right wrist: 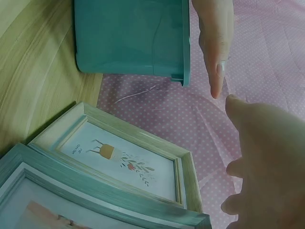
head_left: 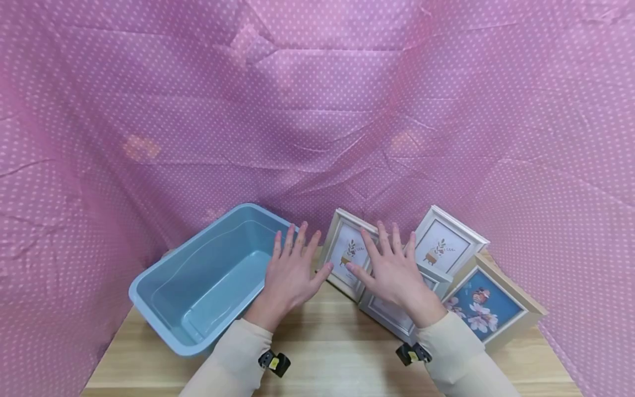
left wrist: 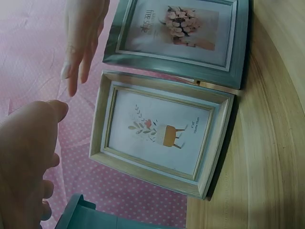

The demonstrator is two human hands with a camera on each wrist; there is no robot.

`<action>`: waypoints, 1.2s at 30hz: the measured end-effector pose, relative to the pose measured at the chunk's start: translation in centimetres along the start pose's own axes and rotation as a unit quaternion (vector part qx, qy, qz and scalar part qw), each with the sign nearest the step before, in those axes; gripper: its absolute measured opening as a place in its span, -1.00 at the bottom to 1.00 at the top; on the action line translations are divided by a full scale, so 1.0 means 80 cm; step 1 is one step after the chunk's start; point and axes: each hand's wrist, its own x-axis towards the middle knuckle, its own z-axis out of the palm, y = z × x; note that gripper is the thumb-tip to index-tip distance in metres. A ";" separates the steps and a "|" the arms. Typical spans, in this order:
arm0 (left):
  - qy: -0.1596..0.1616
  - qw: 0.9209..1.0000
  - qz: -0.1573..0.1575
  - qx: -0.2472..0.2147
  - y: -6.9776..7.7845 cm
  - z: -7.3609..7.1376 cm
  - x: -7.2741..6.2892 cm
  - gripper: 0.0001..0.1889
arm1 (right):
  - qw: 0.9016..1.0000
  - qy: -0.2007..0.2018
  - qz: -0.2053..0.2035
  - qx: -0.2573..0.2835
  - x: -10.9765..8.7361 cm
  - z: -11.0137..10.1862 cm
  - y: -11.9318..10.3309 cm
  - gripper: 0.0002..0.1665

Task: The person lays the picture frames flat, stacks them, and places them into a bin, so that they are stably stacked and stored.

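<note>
Both hands are held out palm down with fingers spread, and neither holds anything. In the head view my left hand (head_left: 292, 270) hovers by the right rim of a blue plastic bin (head_left: 198, 275). My right hand (head_left: 394, 270) is over a group of standing picture frames and partly hides them. Nearest it are a cream picture frame (head_left: 331, 242) with a plant print and a grey-green picture frame (left wrist: 233, 71) with a bouquet print. A white picture frame (head_left: 448, 242) stands behind, and a beige picture frame (head_left: 511, 325) with a blossom photo leans at the right.
A light wooden table (head_left: 322, 353) carries the bin on the left and the frames on the right. Pink dotted cloth (head_left: 317, 121) hangs behind and along both sides. The bin's visible inside holds nothing.
</note>
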 end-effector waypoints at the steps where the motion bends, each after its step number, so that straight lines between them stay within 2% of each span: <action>1: 0.002 1.000 0.001 -0.002 0.000 0.000 0.000 -0.14 | 1.000 0.001 0.000 0.003 -0.001 0.000 0.000 0.08; 11: 0.011 1.000 0.024 0.003 0.003 -0.002 0.000 -0.19 | 1.000 0.012 -0.001 0.016 -0.009 0.000 0.009 0.05; 15: 0.026 0.999 0.036 0.003 0.004 -0.002 -0.001 -0.20 | 1.000 0.018 -0.002 0.015 -0.010 0.001 0.013 0.05; 21: 0.059 0.997 0.049 -0.029 0.006 -0.004 -0.005 -0.24 | 0.999 0.034 -0.007 0.020 -0.015 -0.001 0.019 0.04; 29: 0.129 0.986 0.091 -0.056 0.008 -0.003 -0.009 -0.36 | 0.997 0.071 -0.011 0.041 -0.027 -0.005 0.031 -0.02; 36: 0.183 0.973 0.130 -0.063 0.011 0.000 -0.011 -0.49 | 0.995 0.086 -0.006 0.056 -0.036 -0.010 0.039 -0.08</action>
